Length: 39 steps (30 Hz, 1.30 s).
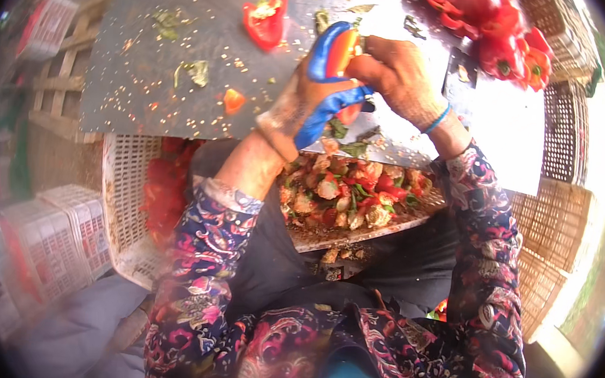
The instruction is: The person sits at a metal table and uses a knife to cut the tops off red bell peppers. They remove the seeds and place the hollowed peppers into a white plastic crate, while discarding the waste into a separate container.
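My left hand, in a dirty white glove with blue on the palm and fingers, grips a red-orange bell pepper over the metal table's near edge. My right hand, with a blue band at the wrist, is closed against the pepper from the right; whether it holds a tool is hidden. A cut red pepper piece with seeds inside lies on the metal table, left of my hands. Nearer me is a small orange pepper piece. Pepper cores and stems fill a crate below my hands.
Whole red peppers are heaped at the table's far right. A white plastic crate with red pepper pieces stands at my left. More crates are stacked on the right. Dried leaves and seeds litter the tabletop. Grey-clad legs show at lower left.
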Motion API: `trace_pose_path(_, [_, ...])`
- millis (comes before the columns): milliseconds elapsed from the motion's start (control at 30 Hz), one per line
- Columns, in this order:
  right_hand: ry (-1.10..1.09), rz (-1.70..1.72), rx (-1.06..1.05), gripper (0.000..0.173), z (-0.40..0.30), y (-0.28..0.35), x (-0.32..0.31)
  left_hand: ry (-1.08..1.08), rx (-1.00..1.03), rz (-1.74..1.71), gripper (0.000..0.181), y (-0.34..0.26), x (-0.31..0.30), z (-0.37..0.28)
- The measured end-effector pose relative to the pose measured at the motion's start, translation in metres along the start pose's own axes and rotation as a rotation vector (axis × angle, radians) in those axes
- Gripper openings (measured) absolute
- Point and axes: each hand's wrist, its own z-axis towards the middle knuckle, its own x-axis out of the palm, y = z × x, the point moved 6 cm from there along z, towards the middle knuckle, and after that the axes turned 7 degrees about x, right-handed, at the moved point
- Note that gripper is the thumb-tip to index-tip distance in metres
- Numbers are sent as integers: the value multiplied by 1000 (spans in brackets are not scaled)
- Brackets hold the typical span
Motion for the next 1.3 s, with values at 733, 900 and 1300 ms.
trace_pose_path(733, [-115, 1970, 516, 50, -119, -27, 9, 176, -360, 57, 95, 20, 32, -42])
trace_pose_path(900, [-616, 1872, 264, 34, -135, -76, -50, 150, 732, 1192, 57, -65, 72, -63])
trace_pose_path(1300, [-359, 447, 243, 35, -122, -97, -22, 21, 1006, 2081, 45, -84, 28, -129])
